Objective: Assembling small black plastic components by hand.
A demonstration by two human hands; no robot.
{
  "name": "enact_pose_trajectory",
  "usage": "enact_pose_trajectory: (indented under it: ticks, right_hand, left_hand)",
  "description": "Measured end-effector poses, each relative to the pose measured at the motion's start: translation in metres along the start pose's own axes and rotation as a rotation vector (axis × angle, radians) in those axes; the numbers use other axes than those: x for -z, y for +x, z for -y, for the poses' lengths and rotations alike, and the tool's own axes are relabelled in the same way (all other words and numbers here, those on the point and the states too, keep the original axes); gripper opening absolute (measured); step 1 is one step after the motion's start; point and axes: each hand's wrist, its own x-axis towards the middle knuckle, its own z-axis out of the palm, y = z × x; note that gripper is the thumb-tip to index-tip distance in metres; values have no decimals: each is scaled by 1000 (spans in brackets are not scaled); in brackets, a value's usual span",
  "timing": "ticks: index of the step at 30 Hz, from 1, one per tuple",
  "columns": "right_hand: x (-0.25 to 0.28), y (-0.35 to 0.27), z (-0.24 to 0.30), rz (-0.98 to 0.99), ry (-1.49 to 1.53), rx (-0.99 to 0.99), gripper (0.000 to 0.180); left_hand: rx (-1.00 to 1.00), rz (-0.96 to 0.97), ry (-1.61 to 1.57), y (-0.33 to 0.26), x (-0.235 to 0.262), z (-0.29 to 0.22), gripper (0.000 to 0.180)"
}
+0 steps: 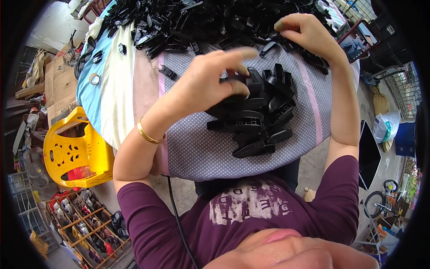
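Note:
On the patterned cloth in front of me lies a small heap of long black plastic pieces (248, 119), some with slots along their sides. My left hand (210, 80) is over the heap's far left edge, thumb and a curled finger closed around a black plastic piece; the index finger stretches out, slightly blurred. Farther off spreads a large pile of similar black pieces (197, 24). At its near right edge is my right hand (307, 36), its fingers bent toward the thumb; whatever lies between them is hidden.
A roll of tape (94, 79) and a loose black piece (168, 72) lie on the left of the table. A phone in a holder (359, 40) stands at the right edge. Beside the table are a yellow plastic chair (67, 150) and a compartmented rack (85, 224). A cable (172, 201) hangs near me.

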Motion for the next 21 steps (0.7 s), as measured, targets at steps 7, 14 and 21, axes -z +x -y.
enact_pose_trajectory:
  ticks: [7,14,21]
  right_hand:
    - [-30,-5,20,90,-366,117,24]
    - [-37,4,28,-37,-124,158,18]
    - [-55,4,49,-266,267,278,24]
  left_hand:
    - [165,-102,61,25,-2,21,25]
    - [-44,-137,803,32,-23,59,26]
    - [137,-237,222,22,-10,29,28]
